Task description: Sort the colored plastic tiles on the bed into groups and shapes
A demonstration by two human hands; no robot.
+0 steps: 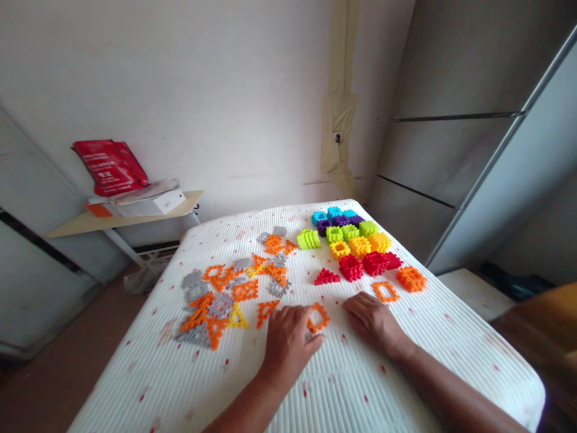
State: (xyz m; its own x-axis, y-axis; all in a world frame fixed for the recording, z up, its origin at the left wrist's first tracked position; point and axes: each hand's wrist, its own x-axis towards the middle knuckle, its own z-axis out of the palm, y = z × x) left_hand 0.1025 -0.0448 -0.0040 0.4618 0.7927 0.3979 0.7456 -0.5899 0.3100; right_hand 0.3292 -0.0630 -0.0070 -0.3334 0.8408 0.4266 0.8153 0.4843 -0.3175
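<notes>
My left hand (288,341) rests on the white quilted table top (342,385), fingers curled around the lower left edge of a flat orange square frame piece (318,316). My right hand (372,320) lies palm down just to the right of that piece, fingers together and flat, holding nothing. Another orange square frame (386,291) lies a little beyond my right hand. A loose scatter of orange, grey and yellow flat pieces (225,294) spreads to the left of my left hand.
Stacked blocks in blue, purple, green, yellow, red and orange (356,243) sit in rows at the far right of the table. A red triangle stack (327,277) lies near them. A shelf with a red bag (110,165) stands by the wall at left.
</notes>
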